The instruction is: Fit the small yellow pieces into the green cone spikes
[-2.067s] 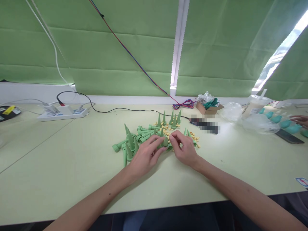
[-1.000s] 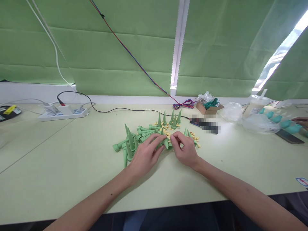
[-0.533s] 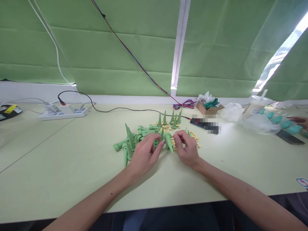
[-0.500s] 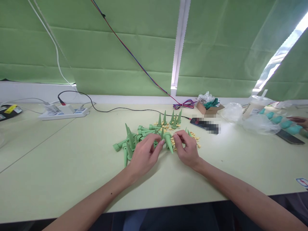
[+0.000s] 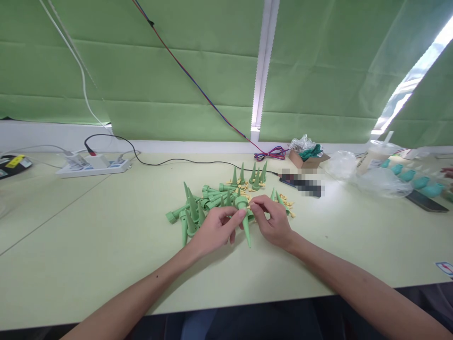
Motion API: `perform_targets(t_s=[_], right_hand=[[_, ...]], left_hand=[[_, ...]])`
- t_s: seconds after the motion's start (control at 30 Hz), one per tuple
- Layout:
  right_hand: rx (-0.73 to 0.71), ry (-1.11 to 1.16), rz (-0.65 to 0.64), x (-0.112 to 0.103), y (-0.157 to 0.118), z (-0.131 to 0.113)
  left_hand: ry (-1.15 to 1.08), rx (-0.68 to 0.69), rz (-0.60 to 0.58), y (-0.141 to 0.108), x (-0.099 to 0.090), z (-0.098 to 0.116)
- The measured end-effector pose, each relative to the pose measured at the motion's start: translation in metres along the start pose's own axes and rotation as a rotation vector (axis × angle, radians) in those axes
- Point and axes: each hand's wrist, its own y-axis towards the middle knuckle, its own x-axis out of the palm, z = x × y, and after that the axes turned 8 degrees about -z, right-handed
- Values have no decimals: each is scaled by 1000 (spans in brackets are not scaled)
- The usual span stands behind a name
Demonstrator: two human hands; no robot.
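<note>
Green spike shifted nearer the table's front edge.

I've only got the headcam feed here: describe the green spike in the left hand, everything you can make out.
The green spike is one matte, pale green piece, apparently plastic: a wide, collar-like head and a long shaft tapering to a narrow tip. It is tilted, head away from the wearer, tip towards them. The left hand grips it just below the head, fingers partly hiding it, in front of the pile.
</note>
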Motion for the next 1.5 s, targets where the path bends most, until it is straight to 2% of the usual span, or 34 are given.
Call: perform_targets(t_s=[0.7, 1.5], right_hand=[[17, 18, -58, -1, 0, 3], [23, 59, -89, -1, -1, 5]], left_hand=[[26, -35, 22, -1, -2, 5], [78, 16, 48, -2, 0, 5]])
